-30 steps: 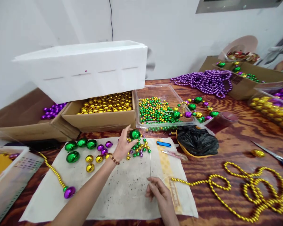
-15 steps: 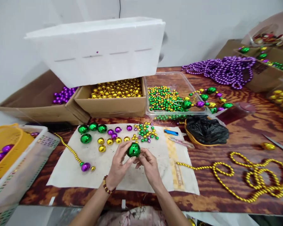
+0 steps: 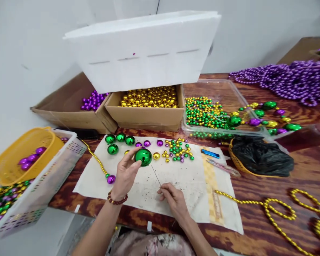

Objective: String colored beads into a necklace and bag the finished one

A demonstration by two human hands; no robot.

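A large shiny green bead is pinched between the thumb and fingers of my left hand, raised above the white cloth. Lower and to the right, my right hand grips the end of a thin needle. Its far tip points up toward the bead's lower right side; whether they touch I cannot tell. Behind the hands lie loose large green beads, purple beads, gold beads and a cluster of small mixed beads.
Behind the cloth stand a cardboard box of gold beads and a clear tray. A white basket is at left. A blue cutter, snips and a bag-lined basket lie right, near a gold bead string.
Both hands were together at the green bead; now they are apart. My left hand has lifted the bead up and left, while my right hand has moved down with the needle.
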